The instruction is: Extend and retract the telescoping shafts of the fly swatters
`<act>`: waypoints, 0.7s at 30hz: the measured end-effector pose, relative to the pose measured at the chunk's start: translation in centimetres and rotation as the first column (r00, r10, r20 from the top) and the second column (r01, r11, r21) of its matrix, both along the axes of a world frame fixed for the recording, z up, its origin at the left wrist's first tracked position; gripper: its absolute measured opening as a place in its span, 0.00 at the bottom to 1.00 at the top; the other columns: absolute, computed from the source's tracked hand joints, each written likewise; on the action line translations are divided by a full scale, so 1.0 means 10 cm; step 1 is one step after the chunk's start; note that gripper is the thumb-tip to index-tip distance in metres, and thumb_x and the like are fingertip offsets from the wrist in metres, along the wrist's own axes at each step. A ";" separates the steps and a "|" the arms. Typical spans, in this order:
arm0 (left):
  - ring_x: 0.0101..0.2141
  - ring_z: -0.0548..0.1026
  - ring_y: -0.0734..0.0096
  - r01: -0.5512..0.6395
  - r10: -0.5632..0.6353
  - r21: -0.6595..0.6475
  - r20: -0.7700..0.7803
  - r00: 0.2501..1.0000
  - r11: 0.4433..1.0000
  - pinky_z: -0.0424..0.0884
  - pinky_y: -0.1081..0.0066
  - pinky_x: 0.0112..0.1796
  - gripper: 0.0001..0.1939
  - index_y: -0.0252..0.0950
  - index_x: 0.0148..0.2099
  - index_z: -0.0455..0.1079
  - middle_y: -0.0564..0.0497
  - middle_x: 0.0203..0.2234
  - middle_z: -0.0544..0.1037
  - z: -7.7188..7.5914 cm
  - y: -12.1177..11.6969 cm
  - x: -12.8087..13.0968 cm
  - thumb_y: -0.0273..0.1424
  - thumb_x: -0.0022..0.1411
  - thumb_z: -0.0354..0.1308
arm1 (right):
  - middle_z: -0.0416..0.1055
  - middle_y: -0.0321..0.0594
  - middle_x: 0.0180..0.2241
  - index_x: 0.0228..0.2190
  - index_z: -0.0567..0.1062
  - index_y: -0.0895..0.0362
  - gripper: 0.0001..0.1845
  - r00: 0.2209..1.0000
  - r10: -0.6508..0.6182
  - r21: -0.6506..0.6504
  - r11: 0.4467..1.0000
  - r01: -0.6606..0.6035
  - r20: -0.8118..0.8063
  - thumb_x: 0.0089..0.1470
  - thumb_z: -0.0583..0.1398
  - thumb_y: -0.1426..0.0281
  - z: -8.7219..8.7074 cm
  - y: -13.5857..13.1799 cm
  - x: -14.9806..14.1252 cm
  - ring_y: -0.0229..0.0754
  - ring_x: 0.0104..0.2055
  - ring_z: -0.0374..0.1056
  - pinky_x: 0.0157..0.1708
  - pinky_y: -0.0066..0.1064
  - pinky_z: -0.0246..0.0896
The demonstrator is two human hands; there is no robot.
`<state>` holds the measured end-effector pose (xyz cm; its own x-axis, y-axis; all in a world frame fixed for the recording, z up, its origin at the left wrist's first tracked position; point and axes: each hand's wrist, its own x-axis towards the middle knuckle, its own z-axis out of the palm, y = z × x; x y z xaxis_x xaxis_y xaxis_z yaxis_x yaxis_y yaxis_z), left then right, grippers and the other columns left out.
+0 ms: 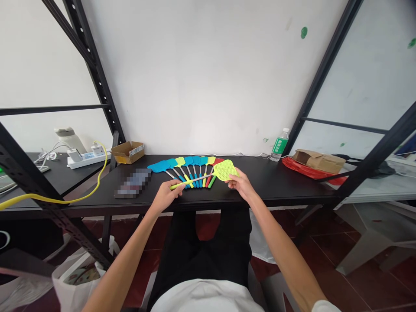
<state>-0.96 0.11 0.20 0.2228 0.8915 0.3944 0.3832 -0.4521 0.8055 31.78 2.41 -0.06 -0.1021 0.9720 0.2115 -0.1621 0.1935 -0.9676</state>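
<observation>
A yellow-green fly swatter [225,170] is held level above the front of the black table [260,182]. My left hand [166,195] grips its handle, while my right hand [240,182] pinches the edge of its perforated head. Behind it, a row of several fly swatters [195,161] lies fanned out on the table. Their heads are blue, yellow-green and red, pointing to the wall, with the handles toward me. The held swatter hides part of the row's right end.
Left of the row are a pixelated flat item [134,183] and an open cardboard box [128,152]. A yellow cable [81,199] crosses the left frame post. At the right stand a water bottle [279,145] and a brown paper package [318,161] on red plastic.
</observation>
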 end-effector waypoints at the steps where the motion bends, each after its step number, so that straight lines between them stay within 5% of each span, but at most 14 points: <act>1: 0.23 0.68 0.72 0.010 -0.010 0.004 -0.001 1.000 1.000 0.63 0.73 0.27 0.21 0.35 0.29 0.71 0.50 0.22 0.74 0.00 0.00 0.00 0.47 0.64 0.56 | 0.78 0.39 0.30 0.54 0.68 0.54 0.28 0.999 0.009 0.006 1.000 -0.009 -0.033 0.52 0.65 0.62 0.01 -0.01 0.00 0.37 0.23 0.70 0.25 0.28 0.64; 7: 0.21 0.66 0.72 0.030 -0.030 0.016 -0.009 1.000 0.999 0.61 0.73 0.26 0.21 0.35 0.28 0.70 0.52 0.18 0.71 -0.01 -0.02 0.03 0.46 0.66 0.54 | 0.76 0.40 0.39 0.52 0.70 0.50 0.26 0.988 0.000 0.024 1.000 0.003 -0.157 0.50 0.64 0.62 0.09 -0.02 0.03 0.39 0.27 0.71 0.23 0.29 0.62; 21: 0.20 0.62 0.72 0.039 -0.042 -0.045 -0.054 0.998 0.998 0.58 0.72 0.25 0.21 0.35 0.32 0.75 0.54 0.14 0.67 0.00 -0.06 0.08 0.47 0.66 0.54 | 0.77 0.42 0.38 0.44 0.72 0.51 0.18 0.958 -0.011 0.003 1.000 0.013 -0.287 0.52 0.61 0.59 0.06 0.02 0.00 0.43 0.29 0.71 0.24 0.33 0.64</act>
<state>-0.14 -0.51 0.20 0.2793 0.8974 0.3415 0.4094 -0.4330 0.8031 31.77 2.56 0.57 -0.0249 0.9718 0.2345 -0.4305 0.2013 -0.8798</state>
